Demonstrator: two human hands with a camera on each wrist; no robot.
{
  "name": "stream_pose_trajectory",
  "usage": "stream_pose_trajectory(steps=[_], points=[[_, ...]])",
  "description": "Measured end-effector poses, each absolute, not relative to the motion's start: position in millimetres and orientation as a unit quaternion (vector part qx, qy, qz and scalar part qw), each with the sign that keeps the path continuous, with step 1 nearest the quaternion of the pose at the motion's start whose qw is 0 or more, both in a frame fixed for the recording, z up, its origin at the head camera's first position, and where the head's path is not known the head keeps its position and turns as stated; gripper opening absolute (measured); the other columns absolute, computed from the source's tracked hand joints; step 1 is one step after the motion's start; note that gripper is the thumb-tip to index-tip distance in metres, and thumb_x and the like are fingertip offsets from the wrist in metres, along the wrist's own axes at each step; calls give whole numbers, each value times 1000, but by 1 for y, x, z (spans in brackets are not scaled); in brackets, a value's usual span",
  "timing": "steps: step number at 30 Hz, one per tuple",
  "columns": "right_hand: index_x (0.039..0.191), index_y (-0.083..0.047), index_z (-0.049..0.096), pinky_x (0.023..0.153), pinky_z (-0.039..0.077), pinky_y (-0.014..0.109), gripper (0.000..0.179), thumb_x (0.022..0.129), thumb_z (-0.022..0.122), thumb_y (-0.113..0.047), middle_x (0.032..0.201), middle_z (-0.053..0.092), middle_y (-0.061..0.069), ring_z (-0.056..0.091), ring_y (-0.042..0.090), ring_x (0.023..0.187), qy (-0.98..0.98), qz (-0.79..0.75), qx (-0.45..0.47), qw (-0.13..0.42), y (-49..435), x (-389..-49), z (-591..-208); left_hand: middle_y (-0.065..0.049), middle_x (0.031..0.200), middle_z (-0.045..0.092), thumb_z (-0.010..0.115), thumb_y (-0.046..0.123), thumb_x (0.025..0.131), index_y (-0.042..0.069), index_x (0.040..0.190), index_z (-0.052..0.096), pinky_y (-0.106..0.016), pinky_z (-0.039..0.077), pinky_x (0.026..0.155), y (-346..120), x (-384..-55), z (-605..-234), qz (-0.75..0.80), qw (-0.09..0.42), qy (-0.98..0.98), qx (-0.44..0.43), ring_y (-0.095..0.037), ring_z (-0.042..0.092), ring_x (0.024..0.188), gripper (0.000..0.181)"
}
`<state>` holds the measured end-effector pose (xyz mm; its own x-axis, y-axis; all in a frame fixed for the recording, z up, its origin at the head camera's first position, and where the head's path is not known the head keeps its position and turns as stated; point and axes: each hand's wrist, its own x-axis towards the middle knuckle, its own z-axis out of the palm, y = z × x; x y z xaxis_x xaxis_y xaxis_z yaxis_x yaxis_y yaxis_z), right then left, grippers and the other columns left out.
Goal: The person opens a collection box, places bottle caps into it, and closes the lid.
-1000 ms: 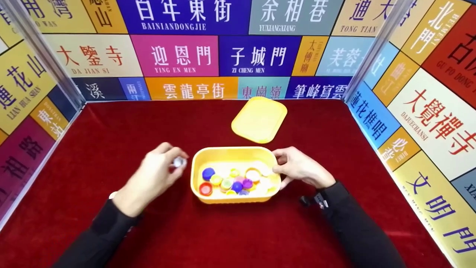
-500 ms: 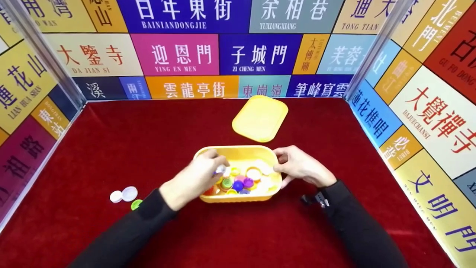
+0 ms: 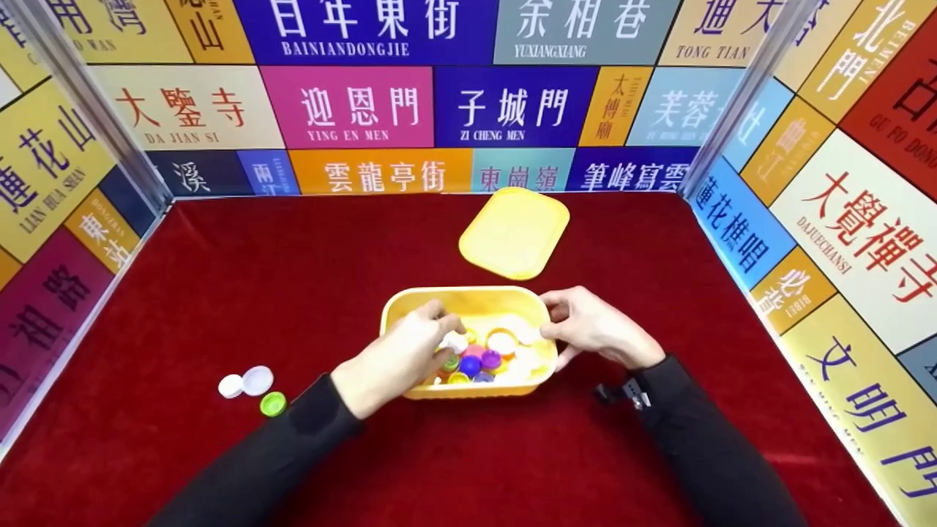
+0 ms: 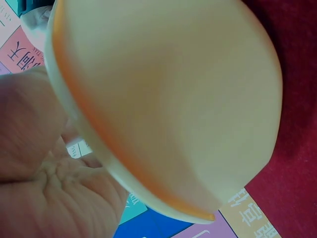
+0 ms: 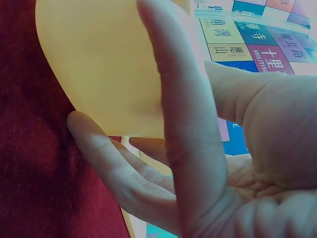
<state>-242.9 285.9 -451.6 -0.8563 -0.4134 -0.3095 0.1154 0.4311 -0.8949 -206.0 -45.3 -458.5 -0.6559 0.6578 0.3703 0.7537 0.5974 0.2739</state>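
A yellow plastic container [image 3: 468, 393] holds several small round bottle caps, among them a blue cap [image 3: 470, 365] and a purple cap [image 3: 490, 359]. My left hand [image 3: 399, 351] reaches over its left side, fingers down among the caps. A white cap [image 3: 455, 342] shows between the thumb and forefinger; whether they pinch it I cannot tell. My right hand [image 3: 593, 326] holds the container's right end. In the right wrist view, its fingers lie along the yellow outer wall [image 5: 104, 69]. The left wrist view shows mostly the outer wall [image 4: 173, 89], with the left fingertips hidden.
The yellow lid [image 3: 514, 234] lies flat behind the container. On the left of the red cloth [image 3: 293, 256] are a white cap [image 3: 230, 386], a translucent cap [image 3: 258, 380] and a green cap [image 3: 273, 404]. Printed panels [image 3: 359, 106] stand around the table.
My left hand has moved right from beside the container into it, carrying a white cap. The three caps on the left have come into sight. My right hand keeps its hold.
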Motion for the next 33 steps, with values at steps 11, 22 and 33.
stream_pose_trajectory(steps=[11, 22, 33], points=[[155, 4, 67, 73, 74, 50, 49, 105, 67, 6, 136, 77, 34, 83, 41, 115, 806, -528, -91, 251, 286, -243, -452, -14, 101, 69, 93, 3, 97, 1, 115, 82, -31, 68, 75, -49, -204, -460, -210, 144, -876, -411, -24, 72, 84, 21], [156, 3, 67, 72, 74, 48, 50, 106, 67, 5, 136, 77, 33, 83, 41, 114, 808, -526, -88, 251, 286, -242, -452, -16, 113, 72, 91, 1, 97, 1, 117, 82, -35, 68, 79, -74, -199, -454, -217, 153, -883, -388, -24, 72, 93, 23], [155, 3, 67, 71, 74, 48, 49, 106, 67, 6, 134, 78, 33, 83, 40, 113, 811, -522, -85, 250, 286, -243, -452, -12, 117, 75, 92, 5, 98, 4, 124, 84, -40, 70, 90, -125, -189, -449, -205, 170, -913, -311, -26, 74, 101, 28]])
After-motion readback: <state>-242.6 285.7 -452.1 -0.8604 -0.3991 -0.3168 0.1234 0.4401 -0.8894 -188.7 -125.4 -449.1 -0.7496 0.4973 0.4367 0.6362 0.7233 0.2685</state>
